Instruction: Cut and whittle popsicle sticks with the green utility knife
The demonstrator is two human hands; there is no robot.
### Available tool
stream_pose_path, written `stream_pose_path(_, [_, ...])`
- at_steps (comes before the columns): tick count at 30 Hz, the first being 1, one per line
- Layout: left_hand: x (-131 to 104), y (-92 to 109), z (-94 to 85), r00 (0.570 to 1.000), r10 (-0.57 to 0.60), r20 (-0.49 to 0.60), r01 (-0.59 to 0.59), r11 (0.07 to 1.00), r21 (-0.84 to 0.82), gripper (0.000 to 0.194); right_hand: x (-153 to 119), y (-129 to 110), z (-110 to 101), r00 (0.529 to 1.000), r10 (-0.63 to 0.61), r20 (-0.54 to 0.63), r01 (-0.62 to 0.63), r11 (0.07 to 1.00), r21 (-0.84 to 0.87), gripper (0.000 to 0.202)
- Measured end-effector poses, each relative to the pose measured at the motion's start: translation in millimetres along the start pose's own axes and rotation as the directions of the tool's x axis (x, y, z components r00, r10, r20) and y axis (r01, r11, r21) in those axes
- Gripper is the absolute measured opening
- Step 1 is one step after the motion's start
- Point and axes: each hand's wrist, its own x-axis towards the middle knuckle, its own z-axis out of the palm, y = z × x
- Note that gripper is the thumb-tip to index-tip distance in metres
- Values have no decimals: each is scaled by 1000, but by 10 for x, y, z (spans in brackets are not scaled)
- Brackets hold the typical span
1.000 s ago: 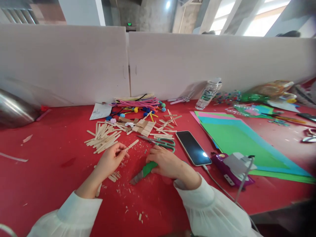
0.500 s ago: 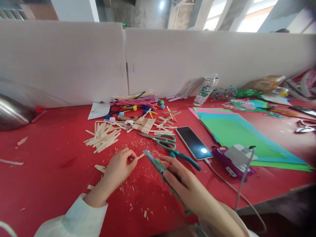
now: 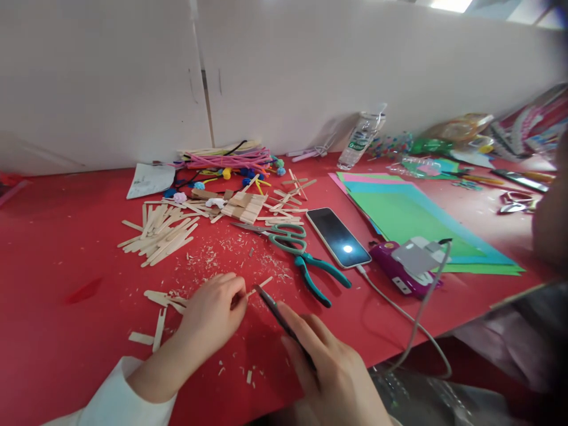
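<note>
My left hand point(image 3: 215, 310) is closed in a pinch around a thin sliver of craft stick point(image 3: 265, 284), which sticks out to the right from the fingertips. In my right hand point(image 3: 326, 358) is a utility knife point(image 3: 277, 313), seen nearly edge-on. Its tip meets or overlaps the stick just right of my left fingers; whether it cuts in I cannot tell. Pale wood shavings point(image 3: 222, 251) lie scattered around. Cut stick pieces point(image 3: 160, 328) rest beside my left wrist, with a pile of whole craft sticks point(image 3: 164, 234) further back.
Beyond my hands lie green-handled scissors point(image 3: 288, 236), teal pliers point(image 3: 319, 275) and a phone point(image 3: 338, 236) on a charging cable. A purple power block point(image 3: 402, 272) sits by coloured paper point(image 3: 408, 219). Pipe cleaners point(image 3: 228, 160) and a plastic bottle point(image 3: 361, 139) stand near the white partition point(image 3: 133, 83).
The view has tipped down. My right hand has turned the knife edge-on and its tip has come to the stick. More of the stick shows beyond the blade.
</note>
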Motion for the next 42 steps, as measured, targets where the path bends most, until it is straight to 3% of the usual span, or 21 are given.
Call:
stream_pose_path(8, [6,-28,41,999,32,-42,-34,999,-40,19,-35,-12,9,1000,-12,12,13,994,-110,39])
stream_pose_path(17, [15,-14,26,1000,6,-4,-6,999,-41,19,18,-82,-57,993,-78,90,97,966,-239,42])
stream_pose_path(24, [17,-25,26,1000,26,6,-25,999,-45,17,4,-94,-127,997,-18,79,36,973,-229,40])
stream_pose_path(37, [12,-11,39,998,19,-54,-24,995,-94,12,-39,-32,-75,994,-50,94,71,968,-241,39])
stream_pose_path(42, [13,-7,51,999,25,-40,-28,996,-84,16,-18,-49,-89,998,-59,30,65,969,-237,40])
